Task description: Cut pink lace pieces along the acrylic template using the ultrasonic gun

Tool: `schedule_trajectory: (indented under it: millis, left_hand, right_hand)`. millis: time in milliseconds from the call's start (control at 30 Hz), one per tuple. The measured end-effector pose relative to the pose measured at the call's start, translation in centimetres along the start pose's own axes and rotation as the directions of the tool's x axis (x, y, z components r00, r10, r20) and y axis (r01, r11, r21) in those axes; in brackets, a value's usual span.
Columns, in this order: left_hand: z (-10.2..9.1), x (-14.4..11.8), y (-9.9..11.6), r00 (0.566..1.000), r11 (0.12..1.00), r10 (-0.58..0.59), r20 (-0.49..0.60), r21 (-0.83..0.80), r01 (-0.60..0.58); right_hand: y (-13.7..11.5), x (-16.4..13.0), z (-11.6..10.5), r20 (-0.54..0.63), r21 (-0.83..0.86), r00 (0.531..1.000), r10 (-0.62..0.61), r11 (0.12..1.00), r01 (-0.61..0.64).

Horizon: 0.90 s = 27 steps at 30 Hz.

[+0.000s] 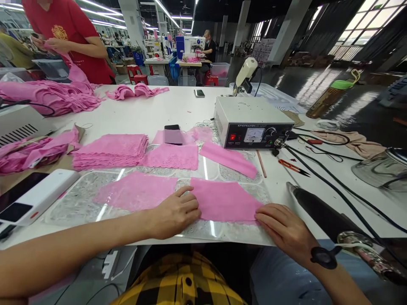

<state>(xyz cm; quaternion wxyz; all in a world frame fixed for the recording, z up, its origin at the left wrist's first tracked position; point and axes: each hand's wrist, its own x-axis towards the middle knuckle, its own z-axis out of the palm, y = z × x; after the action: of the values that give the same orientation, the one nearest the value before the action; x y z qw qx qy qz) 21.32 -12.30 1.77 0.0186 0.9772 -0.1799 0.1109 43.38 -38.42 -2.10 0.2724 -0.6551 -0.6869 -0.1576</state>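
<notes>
A pink fabric piece (224, 201) lies flat on a clear plastic sheet (76, 207) in front of me. My left hand (176, 212) rests on its left edge with the fingers bent over the cloth. At the far right corner of the same piece, my right hand (282, 226) pinches the edge between thumb and fingers. Left of my left hand lies a sheer pink lace piece (136, 190). Just behind are a stack of pink lace pieces (110, 151), a scallop-edged lace piece (171, 156) and a narrow pink strip (229, 160).
A control box (254, 118) with dial and cables stands behind right. A black handheld tool (327, 212) lies by my right arm, near orange thread snips (294, 167) and a glass jar (381, 169). Power bank (38, 197) at left. A person in red (73, 38) handles pink cloth opposite.
</notes>
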Motion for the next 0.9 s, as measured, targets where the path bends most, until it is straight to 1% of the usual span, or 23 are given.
schedule_trajectory:
  millis: [100,200,267,367,500,667,900]
  left_hand:
    - [0.1,0.0,-0.1,0.997,0.989,-0.068,-0.019,-0.131,0.065]
    - [0.1,0.1,-0.3,0.992,0.962,-0.121,-0.019,-0.248,0.113]
    - [0.0,0.1,-0.3,0.99,0.951,-0.142,-0.008,-0.28,0.134]
    - [-0.3,0.2,-0.2,0.983,0.934,-0.182,0.016,-0.31,0.178]
    - [-0.7,0.2,0.1,0.97,0.909,-0.235,0.054,-0.342,0.239]
    - [-1.0,0.3,0.2,0.956,0.878,-0.278,0.097,-0.378,0.294]
    - [-1.2,0.7,0.0,0.943,0.833,-0.295,0.151,-0.442,0.332]
  right_hand:
    - [0.0,-0.3,0.2,0.021,0.051,0.998,0.063,0.997,-0.064]
    - [-0.2,-0.3,0.1,0.003,0.09,0.994,0.111,0.99,-0.111]
    - [-0.4,-0.2,0.0,-0.012,0.099,0.989,0.146,0.985,-0.144]
    - [-0.6,-0.1,-0.3,0.011,0.1,0.981,0.193,0.976,-0.193]
    - [-0.6,-0.1,-0.5,0.029,0.114,0.981,0.193,0.974,-0.195]
    - [-0.8,0.1,-0.5,-0.004,0.137,0.982,0.187,0.973,-0.185]
    - [-0.8,0.2,-0.3,-0.06,0.172,0.985,0.159,0.974,-0.147]
